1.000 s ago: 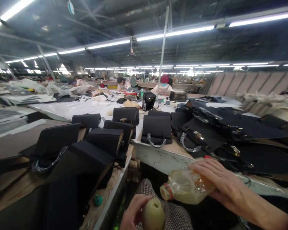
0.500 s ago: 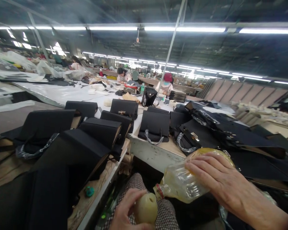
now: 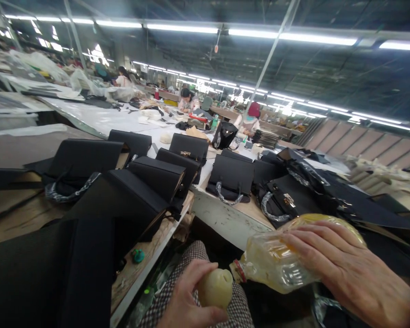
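Observation:
My right hand [image 3: 345,269] grips a clear plastic bottle [image 3: 276,262] with yellowish liquid, tipped on its side, its mouth pointing left and down. Just left of that mouth, my left hand [image 3: 187,303] holds a pale cream rounded sponge-like lump [image 3: 216,288] over my checked trousers [image 3: 239,310]. The bottle's mouth sits a little above and right of the lump, not touching it that I can tell.
Several black handbags [image 3: 230,180] with wrapped handles and gold clasps cover the white worktable [image 3: 225,218] ahead and the wooden bench [image 3: 146,259] at left. A green small object [image 3: 138,256] lies on the bench edge. Other workers sit far back at long tables.
The view has swung and tilted, shifting the bags. Both hands rose slightly in the picture; the bottle stays tipped toward the lump in my left hand.

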A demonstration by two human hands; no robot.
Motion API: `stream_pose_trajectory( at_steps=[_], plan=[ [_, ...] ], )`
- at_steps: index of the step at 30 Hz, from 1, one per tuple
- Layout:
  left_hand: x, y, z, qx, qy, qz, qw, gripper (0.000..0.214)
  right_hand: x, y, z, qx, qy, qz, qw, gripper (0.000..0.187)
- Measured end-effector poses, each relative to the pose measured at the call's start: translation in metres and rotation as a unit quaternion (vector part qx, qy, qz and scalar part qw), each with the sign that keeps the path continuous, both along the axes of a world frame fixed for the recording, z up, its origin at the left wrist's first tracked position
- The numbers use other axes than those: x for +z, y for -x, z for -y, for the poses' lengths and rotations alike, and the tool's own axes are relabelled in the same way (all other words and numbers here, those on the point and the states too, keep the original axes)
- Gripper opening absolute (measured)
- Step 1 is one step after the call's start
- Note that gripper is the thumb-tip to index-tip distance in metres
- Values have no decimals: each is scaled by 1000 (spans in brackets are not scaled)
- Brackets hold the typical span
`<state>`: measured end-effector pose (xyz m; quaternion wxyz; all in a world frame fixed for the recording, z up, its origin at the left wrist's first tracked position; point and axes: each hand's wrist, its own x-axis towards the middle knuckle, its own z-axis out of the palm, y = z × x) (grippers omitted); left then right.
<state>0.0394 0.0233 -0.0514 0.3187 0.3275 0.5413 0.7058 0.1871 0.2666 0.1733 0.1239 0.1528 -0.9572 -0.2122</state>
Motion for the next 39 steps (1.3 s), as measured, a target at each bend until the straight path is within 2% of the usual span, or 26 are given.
stream_pose_trajectory(
  at_steps=[7,12,19,23,28,35,39],
  plan=[
    [10,0,-1,27,17,-16,999,78,4,2,1,6,-43,14,999,41],
    [10,-2,-1,31,5,15,999,75,11,-1,2,-33,-70,69,995,47],
    [10,-3,-1,36,4,45,998,70,28,14,23,-26,-89,86,992,47],
    [2,-4,-4,44,-3,44,998,72,35,22,31,-26,-99,89,991,45],
    [-13,-5,-9,74,-31,39,996,79,34,25,28,-28,-111,91,989,47],
    [8,2,-1,61,4,57,996,75,32,28,25,-25,-105,111,988,46],
    [12,2,0,66,3,65,996,76,31,24,19,-42,-105,129,985,53]
  ],
)
